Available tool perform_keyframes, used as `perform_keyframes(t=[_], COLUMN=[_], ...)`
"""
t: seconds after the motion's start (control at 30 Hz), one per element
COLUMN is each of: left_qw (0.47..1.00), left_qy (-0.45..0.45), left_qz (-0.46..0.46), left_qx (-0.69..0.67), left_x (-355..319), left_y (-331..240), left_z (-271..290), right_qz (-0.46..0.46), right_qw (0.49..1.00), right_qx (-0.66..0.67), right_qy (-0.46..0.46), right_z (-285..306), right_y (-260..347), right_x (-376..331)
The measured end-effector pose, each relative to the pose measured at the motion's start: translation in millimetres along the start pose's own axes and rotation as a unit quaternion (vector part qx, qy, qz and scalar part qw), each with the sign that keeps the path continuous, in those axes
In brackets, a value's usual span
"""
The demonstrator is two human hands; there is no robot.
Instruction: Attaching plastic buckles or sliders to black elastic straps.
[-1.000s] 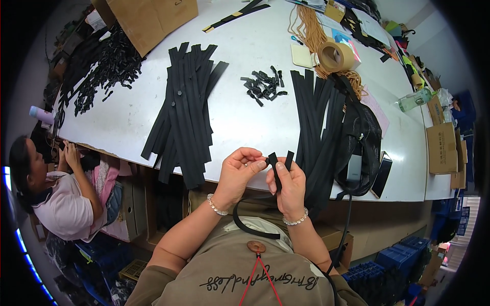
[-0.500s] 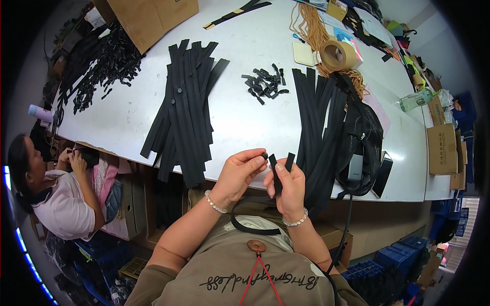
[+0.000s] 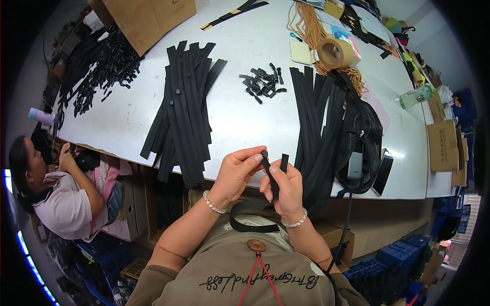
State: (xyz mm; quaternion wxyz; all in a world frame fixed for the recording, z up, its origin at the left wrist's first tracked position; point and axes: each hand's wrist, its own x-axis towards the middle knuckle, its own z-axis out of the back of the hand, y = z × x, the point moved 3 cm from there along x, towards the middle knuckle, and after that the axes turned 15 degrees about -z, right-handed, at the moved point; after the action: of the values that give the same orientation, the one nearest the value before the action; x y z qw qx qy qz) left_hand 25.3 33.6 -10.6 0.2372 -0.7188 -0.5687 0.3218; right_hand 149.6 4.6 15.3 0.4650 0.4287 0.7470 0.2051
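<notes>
You hold a black strip (image 3: 274,179) upright between both hands, just off the near table (image 3: 127,112) edge, over your chest. Its two top ends stand split apart; the rest loops down past your wrists. Your left hand (image 3: 236,173) pinches a small black slider (image 3: 265,154) against the left end with thumb and forefinger. Your right hand (image 3: 287,189) is clenched round the strip lower down, thumb pressing on it.

On the table, just beyond your right hand: a stack of black strips (image 3: 319,117), touching a black bag (image 3: 363,137). A phone (image 3: 383,171) lies beside the bag at the edge. Beyond your left hand: a second fanned pile (image 3: 186,109) of strips, one with a slider on it. Between the two piles, farther back, a heap of loose sliders (image 3: 263,84). Tape roll (image 3: 335,52) and tan cord (image 3: 306,25) sit at the far side, cardboard box (image 3: 148,18) at far left, green bottle (image 3: 416,96) at right.

A co-worker (image 3: 56,188) sits at your left, hands raised at the table edge.
</notes>
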Motion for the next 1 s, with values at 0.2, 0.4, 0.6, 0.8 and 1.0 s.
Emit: perform_keyframes(t=[0.2, 0.4, 0.6, 0.8, 1.0], left_qw=[0.998, 0.991, 0.973, 0.969, 0.968], left_qy=[0.007, 0.015, 0.055, 0.069, 0.046], left_qz=[-0.052, -0.091, -0.152, -0.176, -0.192], left_qx=[0.037, 0.093, 0.166, 0.162, 0.158], left_x=[-1, -2, 0, -1, -4], left_y=[0, -1, -7, -7, -10], left_z=[-2, -2, 0, -3, -10], right_qz=[-0.017, -0.039, -0.047, -0.047, -0.029], right_qw=[1.0, 0.999, 0.999, 0.999, 0.999], right_qx=[0.0, -0.007, -0.016, 0.004, -0.007], right_qy=[0.003, 0.004, -0.012, 0.005, -0.009], right_z=[0, 1, 0, -1, -4], right_y=[2, 4, 8, 4, 7], right_x=[-2, -5, -7, -7, -6])
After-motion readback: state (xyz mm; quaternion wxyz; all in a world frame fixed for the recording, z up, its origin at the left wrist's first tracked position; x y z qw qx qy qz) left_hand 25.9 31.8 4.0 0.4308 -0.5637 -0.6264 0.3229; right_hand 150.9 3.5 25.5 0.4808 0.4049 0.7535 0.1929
